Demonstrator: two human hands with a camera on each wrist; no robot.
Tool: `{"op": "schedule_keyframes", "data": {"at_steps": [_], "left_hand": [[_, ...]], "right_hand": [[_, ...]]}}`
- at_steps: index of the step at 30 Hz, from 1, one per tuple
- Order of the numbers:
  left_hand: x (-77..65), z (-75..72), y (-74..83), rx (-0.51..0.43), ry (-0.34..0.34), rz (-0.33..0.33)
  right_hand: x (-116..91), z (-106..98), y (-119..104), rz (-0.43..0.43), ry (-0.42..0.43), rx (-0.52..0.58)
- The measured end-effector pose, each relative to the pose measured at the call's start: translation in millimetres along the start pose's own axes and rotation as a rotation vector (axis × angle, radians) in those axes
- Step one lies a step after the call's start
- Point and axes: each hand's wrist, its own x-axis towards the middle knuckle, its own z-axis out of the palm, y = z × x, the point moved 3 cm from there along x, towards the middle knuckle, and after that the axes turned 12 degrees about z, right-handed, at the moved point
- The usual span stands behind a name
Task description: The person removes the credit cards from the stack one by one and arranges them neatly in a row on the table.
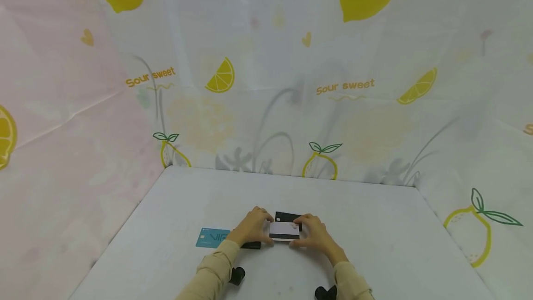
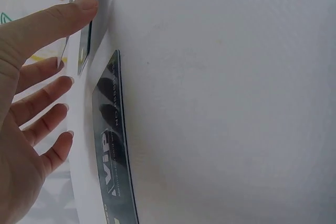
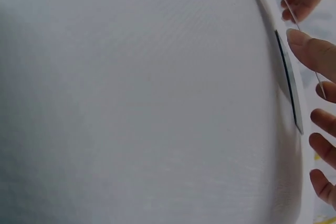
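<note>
A white card with a dark stripe (image 1: 284, 227) is held between both hands, tilted up off the table. My left hand (image 1: 251, 227) pinches its left side with thumb and index finger. In the left wrist view, that hand's other fingers are spread loosely. The right hand (image 1: 314, 235) pinches the card's opposite side. Just behind, a black card with a chip (image 1: 283, 216) lies partly hidden by the white card. Another black card (image 1: 253, 245), marked VIP in the left wrist view (image 2: 110, 150), lies under my left wrist. Beside it is a teal VIP card (image 1: 208, 239), partly covered by the forearm.
All of this is on a white tabletop (image 1: 374, 235). Lemon-printed sheets (image 1: 266, 59) stand behind and along the sides. Black wrist-worn devices (image 1: 237, 276) show at both forearms.
</note>
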Motion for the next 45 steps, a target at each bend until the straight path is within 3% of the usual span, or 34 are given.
{"op": "schedule_keyframes", "data": {"at_steps": [12, 26, 45], "left_hand": [[-11.1, 1.2, 3.7, -0.007, -0.001, -0.023], [-10.1, 3.1, -2.5, -0.068, -0.035, -0.079], [-19.3, 0.3, -8.7, -0.105, -0.011, -0.095]], "right_hand": [[-8, 12, 1, 0.008, -0.016, -0.045], [-5, 12, -1, 0.012, -0.051, -0.082], [-2, 15, -7, 0.011, -0.069, -0.077]]}}
